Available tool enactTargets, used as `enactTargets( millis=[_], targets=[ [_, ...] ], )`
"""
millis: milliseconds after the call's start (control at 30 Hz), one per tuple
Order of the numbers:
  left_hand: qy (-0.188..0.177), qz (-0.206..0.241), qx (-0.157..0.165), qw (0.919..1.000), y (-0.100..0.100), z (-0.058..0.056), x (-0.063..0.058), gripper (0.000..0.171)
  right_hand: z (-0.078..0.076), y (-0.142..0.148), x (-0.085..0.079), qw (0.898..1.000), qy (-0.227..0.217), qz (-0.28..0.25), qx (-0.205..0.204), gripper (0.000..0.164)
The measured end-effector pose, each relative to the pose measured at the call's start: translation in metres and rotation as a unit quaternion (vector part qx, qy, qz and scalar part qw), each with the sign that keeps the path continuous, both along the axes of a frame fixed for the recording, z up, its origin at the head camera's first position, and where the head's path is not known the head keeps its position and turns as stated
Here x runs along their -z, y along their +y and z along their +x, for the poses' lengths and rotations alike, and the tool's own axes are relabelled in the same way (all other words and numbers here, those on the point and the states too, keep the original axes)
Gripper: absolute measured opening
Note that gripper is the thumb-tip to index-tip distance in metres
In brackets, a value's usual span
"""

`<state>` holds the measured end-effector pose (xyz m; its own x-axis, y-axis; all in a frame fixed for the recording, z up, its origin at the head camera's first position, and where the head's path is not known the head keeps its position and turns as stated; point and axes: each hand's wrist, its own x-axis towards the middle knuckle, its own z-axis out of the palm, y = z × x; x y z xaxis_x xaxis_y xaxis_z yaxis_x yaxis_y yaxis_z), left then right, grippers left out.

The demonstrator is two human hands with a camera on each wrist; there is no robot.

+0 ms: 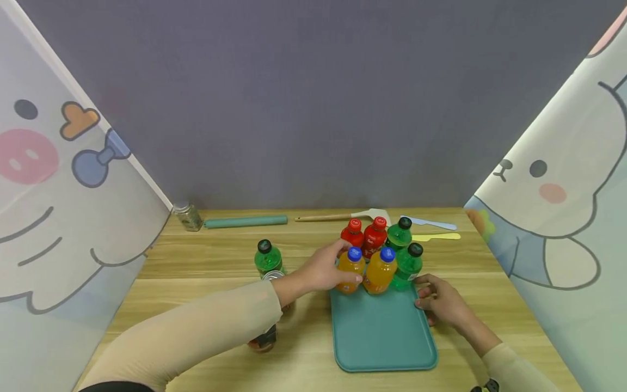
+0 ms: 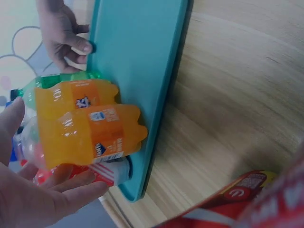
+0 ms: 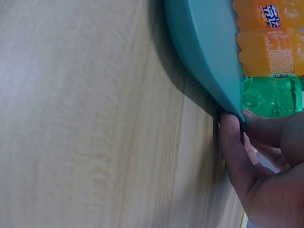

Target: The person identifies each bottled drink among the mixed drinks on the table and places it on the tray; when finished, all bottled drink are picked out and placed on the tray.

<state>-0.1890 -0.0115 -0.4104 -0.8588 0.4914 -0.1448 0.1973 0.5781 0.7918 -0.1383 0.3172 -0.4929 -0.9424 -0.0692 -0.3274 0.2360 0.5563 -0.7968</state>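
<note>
A teal tray (image 1: 382, 332) carries two orange soda bottles (image 1: 380, 272) with blue caps, two red bottles (image 1: 375, 238) behind them and two green bottles (image 1: 408, 265) on the right. All stand upright at its far end. My left hand (image 1: 320, 270) reaches around the left orange bottle (image 2: 107, 133), thumb on the near side, fingers toward the red bottles. In the left wrist view its fingers are extended and spread beside the bottles. My right hand (image 1: 443, 302) pinches the tray's right rim (image 3: 232, 107) between thumb and fingers, beside a green bottle (image 3: 270, 96).
Left of the tray stand another green bottle (image 1: 268, 258), a can (image 1: 273, 275) and a dark bottle (image 1: 264, 340), partly hidden by my left arm. Along the back lie a glass jar (image 1: 188, 216), a green roll (image 1: 245, 221), a spatula (image 1: 323, 217), a blue knife (image 1: 431, 224) and a yellow knife (image 1: 436, 237).
</note>
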Motion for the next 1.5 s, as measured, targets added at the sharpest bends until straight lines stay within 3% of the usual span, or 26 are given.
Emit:
enactTargets(
  millis=[167,433,733,933,1167,1500],
  targets=[
    [-0.029,-0.003,0.032,0.9991,-0.012,0.002,-0.009,0.083,-0.001,0.000,0.002,1.000,0.006,0.004,-0.001,0.051],
    [-0.057,0.000,0.029,0.9980,-0.032,0.010,-0.028,0.080,-0.003,0.002,0.004,1.000,0.011,0.003,-0.011,0.051],
    [-0.017,0.020,0.000,0.9996,-0.059,0.017,-0.051,0.063,-0.003,0.002,0.004,1.000,0.011,0.003,-0.013,0.050],
    [0.013,0.034,-0.013,0.9993,-0.081,0.017,-0.063,0.061,-0.004,0.003,0.005,1.000,0.012,0.001,-0.014,0.050],
    [0.040,0.039,-0.036,0.9978,-0.110,0.015,-0.065,0.064,-0.003,0.003,0.006,1.000,0.019,0.001,-0.016,0.050],
    [0.079,0.022,-0.068,0.9944,-0.144,0.012,-0.054,0.064,-0.002,0.003,0.006,1.000,0.022,-0.003,-0.016,0.050]
  ],
)
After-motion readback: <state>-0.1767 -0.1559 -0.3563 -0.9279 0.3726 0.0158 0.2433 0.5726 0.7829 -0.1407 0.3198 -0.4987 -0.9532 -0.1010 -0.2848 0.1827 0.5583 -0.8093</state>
